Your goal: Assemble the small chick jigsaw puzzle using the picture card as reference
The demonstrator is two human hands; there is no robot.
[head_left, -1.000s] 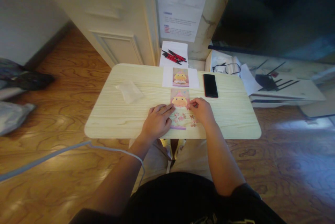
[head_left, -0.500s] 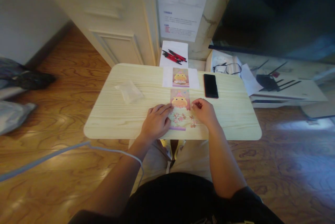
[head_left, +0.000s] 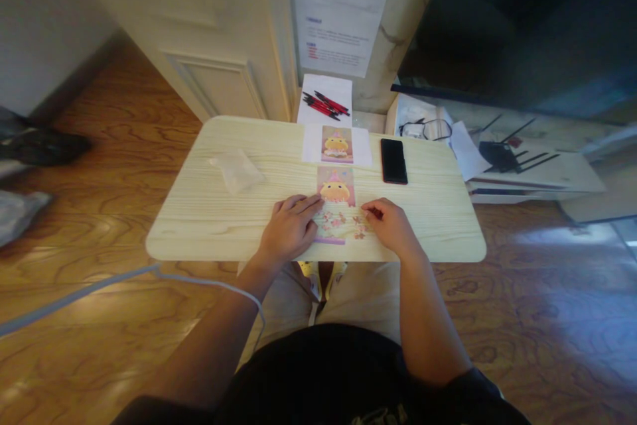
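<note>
A pink-and-yellow jigsaw puzzle [head_left: 336, 186] with a cartoon face lies partly joined on the table, its lower edge jagged. My left hand [head_left: 288, 227] rests flat, fingers stretched, their tips at the puzzle's lower left edge. Just right of the puzzle's lower corner, my right hand [head_left: 391, 223] is closed with thumb and forefinger pinched; whatever they hold is too small to make out. Loose puzzle pieces [head_left: 359, 229] lie between the hands, several of them, above a purple bottom strip [head_left: 331, 240]. Beyond the puzzle, a matching picture card [head_left: 337, 144] sits on white paper [head_left: 363, 146].
A black phone [head_left: 393, 161] lies right of the card, and a clear plastic bag [head_left: 236, 172] on the left of the table [head_left: 199, 226]. Red-and-black pens [head_left: 326, 105] rest on paper behind it. A grey cable [head_left: 199, 279] crosses by my left forearm.
My right hand has drawn slightly toward me, away from the puzzle's right edge. My left hand stays in place on the table. The whole view has shifted a little.
</note>
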